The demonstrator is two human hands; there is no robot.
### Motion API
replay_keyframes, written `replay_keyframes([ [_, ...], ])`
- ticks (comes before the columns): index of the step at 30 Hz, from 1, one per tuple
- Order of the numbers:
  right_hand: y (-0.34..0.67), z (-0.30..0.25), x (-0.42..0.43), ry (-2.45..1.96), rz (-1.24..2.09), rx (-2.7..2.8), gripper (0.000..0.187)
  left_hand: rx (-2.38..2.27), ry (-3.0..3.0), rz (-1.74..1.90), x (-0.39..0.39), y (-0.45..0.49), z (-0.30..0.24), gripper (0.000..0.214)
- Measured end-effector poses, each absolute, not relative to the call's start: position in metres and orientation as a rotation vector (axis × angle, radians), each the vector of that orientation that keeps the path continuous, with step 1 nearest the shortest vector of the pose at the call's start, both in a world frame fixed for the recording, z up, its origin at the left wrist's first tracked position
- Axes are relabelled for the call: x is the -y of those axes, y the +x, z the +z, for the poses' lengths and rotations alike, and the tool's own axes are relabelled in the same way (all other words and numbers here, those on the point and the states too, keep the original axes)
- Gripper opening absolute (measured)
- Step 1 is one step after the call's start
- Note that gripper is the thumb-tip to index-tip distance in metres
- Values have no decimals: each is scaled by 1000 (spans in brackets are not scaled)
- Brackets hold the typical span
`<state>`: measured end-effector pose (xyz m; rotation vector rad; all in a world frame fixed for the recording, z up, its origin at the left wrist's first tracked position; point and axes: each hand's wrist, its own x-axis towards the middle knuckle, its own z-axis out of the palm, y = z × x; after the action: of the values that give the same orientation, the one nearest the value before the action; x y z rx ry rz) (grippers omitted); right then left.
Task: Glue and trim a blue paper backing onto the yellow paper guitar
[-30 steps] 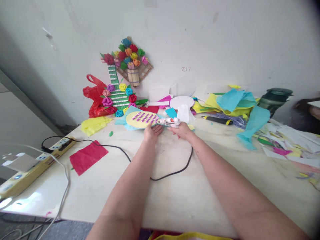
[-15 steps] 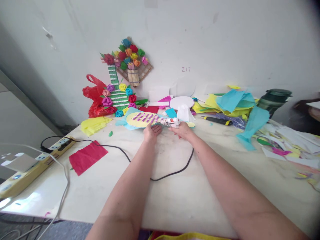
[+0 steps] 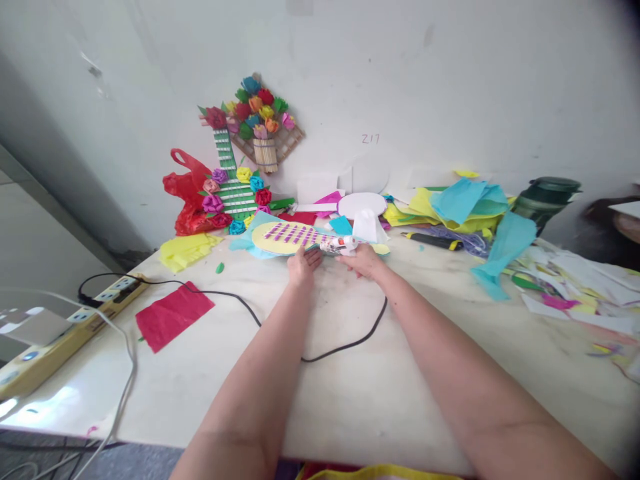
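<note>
A yellow oval card with rows of purple strips (image 3: 286,237) lies on blue paper at the far middle of the table. My left hand (image 3: 303,263) rests at its near edge, fingers flat and pressing on the card. My right hand (image 3: 363,259) is closed round a white glue gun (image 3: 340,246), whose nozzle points left at the card's right end. The gun's black cord (image 3: 350,340) loops back across the table between my arms.
A red paper sheet (image 3: 173,315) and a yellow power strip (image 3: 65,330) lie at the left. Paper-flower crafts (image 3: 250,133) and a red bag lean on the wall. Loose coloured paper, a utility knife (image 3: 433,241) and a dark green bottle (image 3: 545,197) crowd the right.
Both hands stay at the card with the glue gun; the view has shifted slightly, nothing else has moved.
</note>
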<state>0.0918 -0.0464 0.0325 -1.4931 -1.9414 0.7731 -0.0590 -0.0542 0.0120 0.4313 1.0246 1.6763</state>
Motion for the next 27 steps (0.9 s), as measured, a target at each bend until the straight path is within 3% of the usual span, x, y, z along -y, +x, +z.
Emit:
replay_keyframes([
  [27, 92, 30, 37, -1457, 757, 1920, 30, -1025, 533, 1698, 53, -56, 8, 24],
])
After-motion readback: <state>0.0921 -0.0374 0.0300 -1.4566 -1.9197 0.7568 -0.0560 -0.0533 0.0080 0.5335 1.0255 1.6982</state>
